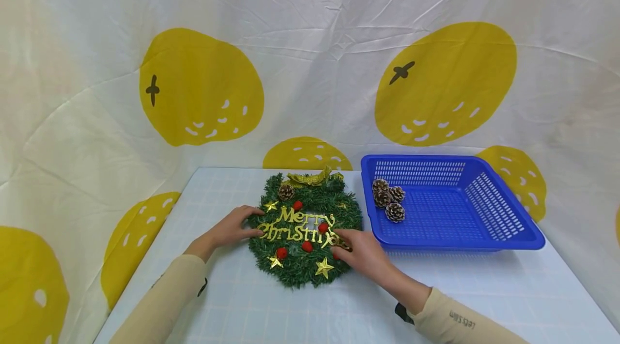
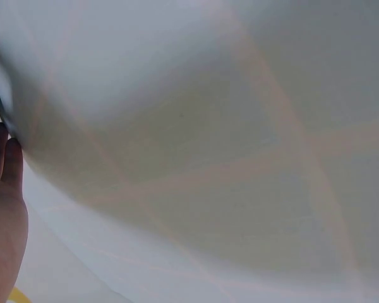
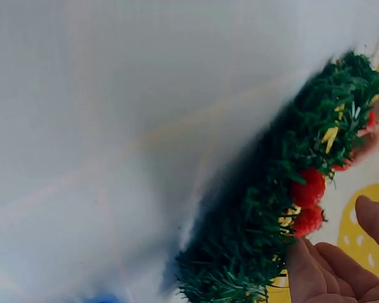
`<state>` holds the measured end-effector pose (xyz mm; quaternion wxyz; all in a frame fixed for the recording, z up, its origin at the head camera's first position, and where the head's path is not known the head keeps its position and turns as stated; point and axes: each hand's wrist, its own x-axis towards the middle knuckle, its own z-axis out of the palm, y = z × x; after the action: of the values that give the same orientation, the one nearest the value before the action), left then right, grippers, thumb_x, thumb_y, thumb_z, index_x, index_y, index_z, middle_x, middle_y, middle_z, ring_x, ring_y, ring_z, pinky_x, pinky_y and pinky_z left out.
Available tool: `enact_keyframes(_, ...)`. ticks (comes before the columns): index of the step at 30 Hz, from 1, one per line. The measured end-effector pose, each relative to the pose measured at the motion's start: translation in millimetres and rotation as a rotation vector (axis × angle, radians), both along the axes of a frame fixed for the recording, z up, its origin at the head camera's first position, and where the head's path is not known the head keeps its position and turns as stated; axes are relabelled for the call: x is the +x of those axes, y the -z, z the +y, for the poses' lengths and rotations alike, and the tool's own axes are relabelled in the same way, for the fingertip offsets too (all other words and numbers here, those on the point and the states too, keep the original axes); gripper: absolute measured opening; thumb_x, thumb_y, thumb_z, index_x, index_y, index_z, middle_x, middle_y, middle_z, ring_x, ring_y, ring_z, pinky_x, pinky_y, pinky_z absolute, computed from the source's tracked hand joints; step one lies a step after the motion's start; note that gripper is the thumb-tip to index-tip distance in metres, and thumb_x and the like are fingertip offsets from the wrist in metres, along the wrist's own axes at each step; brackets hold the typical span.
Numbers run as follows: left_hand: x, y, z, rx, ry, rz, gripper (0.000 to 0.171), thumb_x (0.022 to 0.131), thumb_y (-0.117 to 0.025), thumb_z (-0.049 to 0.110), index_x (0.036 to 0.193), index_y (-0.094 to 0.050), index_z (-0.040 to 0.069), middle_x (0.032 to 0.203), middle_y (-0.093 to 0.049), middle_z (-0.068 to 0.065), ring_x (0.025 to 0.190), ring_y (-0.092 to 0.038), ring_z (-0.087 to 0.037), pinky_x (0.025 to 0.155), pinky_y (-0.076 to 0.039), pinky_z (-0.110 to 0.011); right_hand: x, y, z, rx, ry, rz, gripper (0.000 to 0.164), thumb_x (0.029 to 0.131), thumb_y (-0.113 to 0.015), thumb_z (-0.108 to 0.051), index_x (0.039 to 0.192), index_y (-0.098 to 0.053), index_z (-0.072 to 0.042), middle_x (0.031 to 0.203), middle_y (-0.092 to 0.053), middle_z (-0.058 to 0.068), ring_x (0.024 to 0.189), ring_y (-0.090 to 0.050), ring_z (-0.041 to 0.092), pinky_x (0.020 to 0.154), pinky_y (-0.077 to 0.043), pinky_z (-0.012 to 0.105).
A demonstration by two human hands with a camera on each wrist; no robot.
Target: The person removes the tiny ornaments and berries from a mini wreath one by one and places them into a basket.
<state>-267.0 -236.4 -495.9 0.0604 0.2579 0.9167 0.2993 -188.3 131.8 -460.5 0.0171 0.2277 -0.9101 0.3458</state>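
A green wreath (image 1: 295,274) lies flat on the table, decorated with gold stars, red berries, a pinecone and a gold ribbon. Across its middle is a gold "Merry Christmas" sign (image 1: 295,233). My left hand (image 1: 237,225) rests on the wreath's left side, fingers fairly straight, its thumb by the sign's left end. With curled fingers, my right hand (image 1: 365,252) holds the sign's right end and covers its last letters. The right wrist view shows the wreath (image 3: 259,214) from the side, its red berries (image 3: 307,187) near my right hand (image 3: 341,274).
A blue plastic basket (image 1: 455,244) stands to the right of the wreath. Several pinecones (image 1: 394,212) lie in its left part. A white curtain with yellow fruit prints (image 1: 319,85) hangs behind the light-coloured table (image 1: 261,311).
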Motion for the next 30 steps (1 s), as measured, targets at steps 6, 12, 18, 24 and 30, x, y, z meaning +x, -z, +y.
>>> enact_keyframes(6,-0.3,-1.4,0,-0.010,0.001,0.001,0.058,0.089,-0.071,0.041,0.133,-0.056,0.007,0.133,-0.053,-0.016,0.127,-0.045,-0.039,0.105,-0.036,-0.058,3.3,4.5,1,0.025,0.001,0.027,0.041,0.087,-0.075,-0.020,0.122,-0.067,0.000,0.112,-0.070,0.013,0.091,-0.069,0.024,0.075,-0.058,0.039)
enact_keyframes(12,-0.8,-1.4,0,-0.008,-0.001,-0.005,0.058,0.089,-0.071,0.041,0.133,-0.056,0.008,0.133,-0.053,-0.016,0.127,-0.045,-0.040,0.105,-0.036,-0.058,4.8,7.8,1,0.050,0.005,0.058,0.041,0.085,-0.078,-0.019,0.120,-0.068,-0.002,0.104,-0.072,0.008,0.086,-0.068,0.020,0.072,-0.057,0.033)
enact_keyframes(18,-1.0,-1.1,0,-0.013,0.000,0.002,0.057,0.090,-0.071,0.041,0.134,-0.056,0.008,0.133,-0.053,-0.017,0.127,-0.045,-0.040,0.104,-0.036,-0.058,5.6,11.1,2,0.091,-0.015,0.125,0.041,0.082,-0.080,-0.018,0.118,-0.068,0.000,0.109,-0.071,0.013,0.093,-0.069,0.026,0.078,-0.057,0.039)
enact_keyframes(24,-1.4,0.2,0,-0.005,-0.003,0.003,0.058,0.089,-0.071,0.041,0.134,-0.056,0.007,0.133,-0.054,-0.017,0.126,-0.045,-0.040,0.104,-0.036,-0.059,7.1,16.4,0,0.164,-0.045,0.181,0.041,0.081,-0.080,-0.017,0.117,-0.069,0.001,0.120,-0.066,0.019,0.106,-0.065,0.034,0.088,-0.054,0.046)
enact_keyframes(30,-1.4,1.3,0,-0.010,-0.008,-0.009,0.058,0.089,-0.071,0.041,0.135,-0.055,0.008,0.135,-0.053,-0.017,0.128,-0.044,-0.039,0.105,-0.036,-0.058,8.6,17.3,0,0.209,-0.051,0.174,0.043,0.082,-0.079,-0.016,0.119,-0.067,0.003,0.124,-0.064,0.021,0.108,-0.064,0.037,0.088,-0.053,0.047)
